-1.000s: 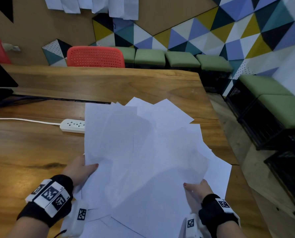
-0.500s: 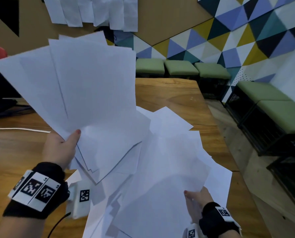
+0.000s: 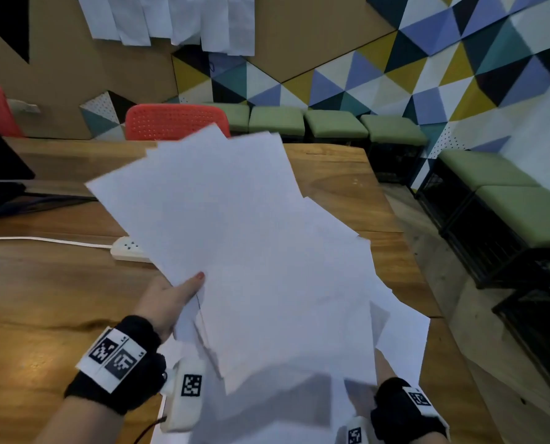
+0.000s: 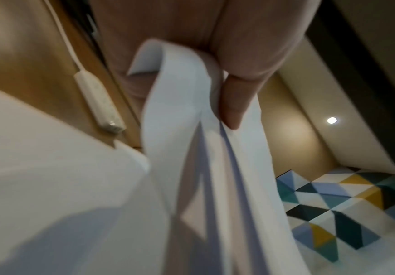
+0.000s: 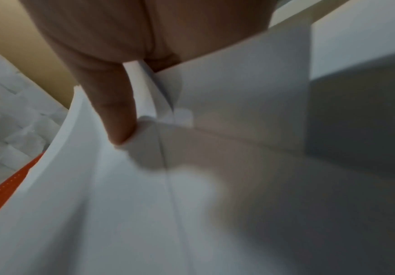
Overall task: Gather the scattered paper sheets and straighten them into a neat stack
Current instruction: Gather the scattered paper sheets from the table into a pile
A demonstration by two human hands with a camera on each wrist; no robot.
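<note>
Paper sheets (image 3: 251, 251) fanned, apparently pinched in both hands, above table (image 3: 42, 299).

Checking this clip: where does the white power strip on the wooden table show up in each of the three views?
Head: the power strip lies at centre-left on the table, its right end hidden behind the paper sheets held by the left hand.
Left wrist: upper left, lying along the table, cord running up.
Right wrist: not in it.
Shared landmark: the paper sheets, seen in all three.
</note>
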